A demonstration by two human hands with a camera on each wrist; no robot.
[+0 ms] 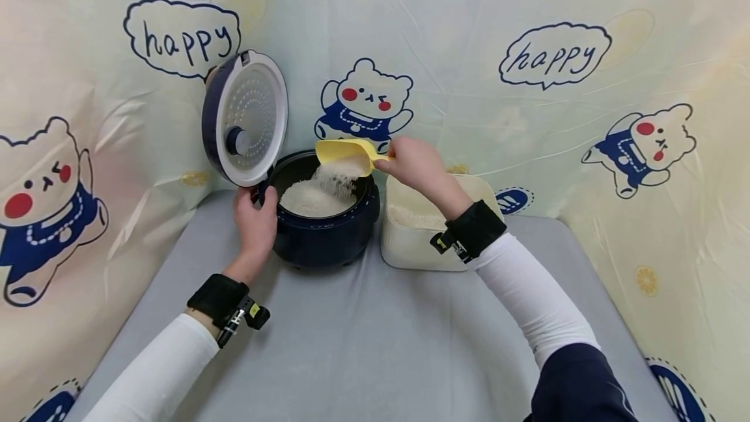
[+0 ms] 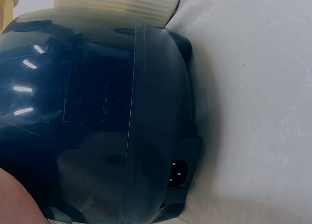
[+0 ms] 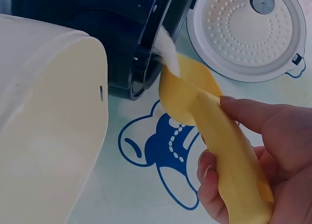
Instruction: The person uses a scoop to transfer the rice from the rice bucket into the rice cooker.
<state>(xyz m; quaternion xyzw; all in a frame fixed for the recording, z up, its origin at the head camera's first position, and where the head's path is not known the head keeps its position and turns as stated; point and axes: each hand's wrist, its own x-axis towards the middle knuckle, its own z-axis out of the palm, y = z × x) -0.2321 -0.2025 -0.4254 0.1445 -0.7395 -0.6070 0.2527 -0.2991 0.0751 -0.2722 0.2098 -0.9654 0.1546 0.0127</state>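
My right hand (image 1: 417, 163) grips the handle of a yellow scoop (image 3: 229, 160), tilted above the open rice cooker (image 1: 325, 239). White rice (image 1: 316, 199) pours from the scoop onto a heap inside the dark blue cooker. At the cooker's hinge side, my left hand (image 1: 256, 219) holds the hinge area with thumb and fingers on either side, just under the raised lid (image 1: 258, 116). Its fingertips are partly hidden. The left wrist view has only an edge of that hand (image 2: 17, 204) beside the cooker wall.
To the cooker's right stands a cream bin (image 1: 410, 249) with rice in it, partly behind my right forearm. A power socket (image 2: 178, 174) shows low on the cooker's side. A printed curtain (image 1: 457, 31) hangs behind the grey-covered table (image 1: 375, 344).
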